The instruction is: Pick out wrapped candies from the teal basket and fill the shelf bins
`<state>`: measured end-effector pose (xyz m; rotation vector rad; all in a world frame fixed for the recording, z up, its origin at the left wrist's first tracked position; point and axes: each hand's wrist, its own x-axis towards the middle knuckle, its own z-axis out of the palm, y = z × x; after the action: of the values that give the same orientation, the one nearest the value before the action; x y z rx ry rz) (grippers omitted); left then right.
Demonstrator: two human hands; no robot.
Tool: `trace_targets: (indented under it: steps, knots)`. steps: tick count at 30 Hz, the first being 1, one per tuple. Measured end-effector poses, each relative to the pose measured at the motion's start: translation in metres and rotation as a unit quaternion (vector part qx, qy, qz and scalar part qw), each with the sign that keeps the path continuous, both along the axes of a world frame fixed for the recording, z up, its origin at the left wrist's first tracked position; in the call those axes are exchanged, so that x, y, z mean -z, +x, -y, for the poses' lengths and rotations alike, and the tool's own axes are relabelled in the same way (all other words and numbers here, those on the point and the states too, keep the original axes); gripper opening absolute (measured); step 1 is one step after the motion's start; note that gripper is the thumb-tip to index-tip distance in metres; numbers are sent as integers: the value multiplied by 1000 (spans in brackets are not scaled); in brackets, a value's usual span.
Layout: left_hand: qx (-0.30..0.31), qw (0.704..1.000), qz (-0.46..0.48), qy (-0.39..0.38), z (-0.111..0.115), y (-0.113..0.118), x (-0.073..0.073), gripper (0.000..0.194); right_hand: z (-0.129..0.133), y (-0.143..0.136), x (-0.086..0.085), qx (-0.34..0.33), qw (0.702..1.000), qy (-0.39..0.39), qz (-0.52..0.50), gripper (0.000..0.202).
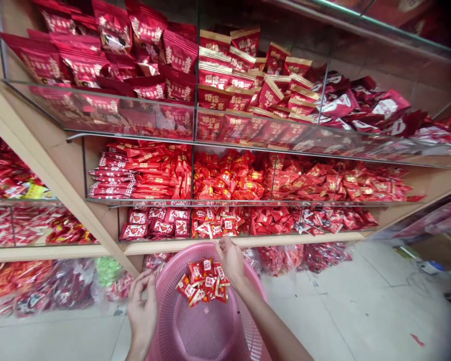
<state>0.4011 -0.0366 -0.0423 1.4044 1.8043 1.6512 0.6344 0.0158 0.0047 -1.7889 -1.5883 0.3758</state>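
Observation:
A pink plastic basket (206, 326) stands below the shelves, with several small red and gold packets (205, 282) lying together in its far part. My left hand (143, 301) is at the basket's left rim, its fingers curled together; whether they hold anything is too small to tell. Over the right far rim is my right hand (230, 258), fingers bent toward the lowest shelf, with its fingertips near a small pale item I cannot make out. Just beyond it, red and white packets (228, 225) fill a compartment of that shelf.
Shelves with glass fronts (135, 115) hold many red packets in divided compartments. Bulging plastic bags (71, 286) of sweets sit on the floor under the wooden bottom ledge (146, 246). A slanting wooden post (60, 175) stands at the left. Tiled floor (346, 311) extends to the right.

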Motion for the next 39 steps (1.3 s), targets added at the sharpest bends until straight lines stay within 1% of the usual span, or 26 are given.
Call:
trace_targets:
  steps: [4, 8, 14, 17, 20, 24, 29, 33, 36, 39]
  knots:
    - [3, 1000, 3, -1, 0, 0, 0, 30, -12, -15, -9, 1, 999, 8, 31, 20]
    - [3, 1000, 6, 1, 1, 0, -2, 29, -21, -18, -10, 12, 998, 0, 67, 17]
    - [0, 1000, 2, 2, 1, 0, -3, 30, -21, -9, -6, 12, 994, -9, 112, 17]
    - [2, 1000, 5, -8, 2, 0, -3, 30, -20, -4, -6, 25, 990, -12, 140, 18]
    - [4, 1000, 13, -8, 3, 1, -4, 30, -20, 3, -11, 41, 986, -14, 164, 18]
    - [4, 1000, 17, -10, 3, 2, -5, 31, -20, 14, -21, 46, 984, -9, 172, 18]
    - [2, 1000, 9, -24, 2, 2, -5, 33, -18, 26, -34, 39, 987, 48, 150, 25]
    - [0, 999, 11, -31, 2, 3, -6, 33, -16, 34, -43, 15, 992, 63, 107, 28]
    - [-2, 1000, 7, -28, 3, 4, -8, 34, -10, 39, -48, -22, 996, 71, 50, 31]
    - [-2, 1000, 2, -22, 2, 4, -8, 33, 1, 40, -49, -81, 993, 72, -45, 33]
